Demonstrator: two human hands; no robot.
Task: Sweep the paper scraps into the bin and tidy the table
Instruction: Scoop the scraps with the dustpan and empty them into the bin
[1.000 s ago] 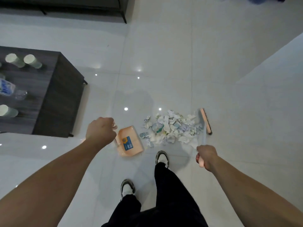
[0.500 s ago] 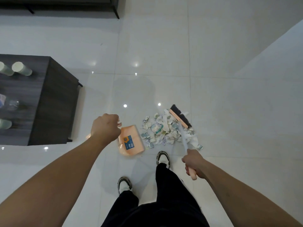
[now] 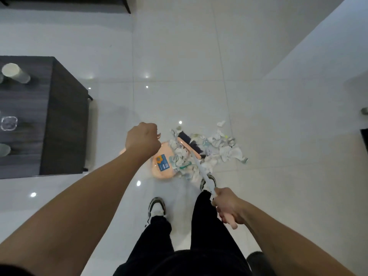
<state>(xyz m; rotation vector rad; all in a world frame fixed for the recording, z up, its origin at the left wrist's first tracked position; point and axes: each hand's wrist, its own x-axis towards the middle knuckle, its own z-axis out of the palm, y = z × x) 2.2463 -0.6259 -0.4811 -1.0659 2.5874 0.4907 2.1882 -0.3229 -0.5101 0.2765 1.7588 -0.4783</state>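
Observation:
A pile of torn paper scraps (image 3: 217, 146) lies on the white tiled floor in front of my feet. An orange dustpan (image 3: 162, 168) with a blue label stands at the pile's left edge, and some scraps lie on its lip. My left hand (image 3: 142, 141) grips the dustpan's upright handle, which the fist mostly hides. My right hand (image 3: 229, 205) grips the pink end of the broom handle. The broom head (image 3: 189, 145), pink with dark bristles, sits in the scraps right next to the dustpan.
A dark wooden table (image 3: 45, 116) stands at the left with paper cups (image 3: 15, 73) and a clear container (image 3: 9, 123) on it. My two shoes (image 3: 157, 206) are just below the dustpan. A white wall runs along the right.
The broom head has swept leftward through the pile, from its right side to the dustpan's mouth, pushing scraps onto the pan. My right hand pulled back toward me. My left hand kept holding the dustpan.

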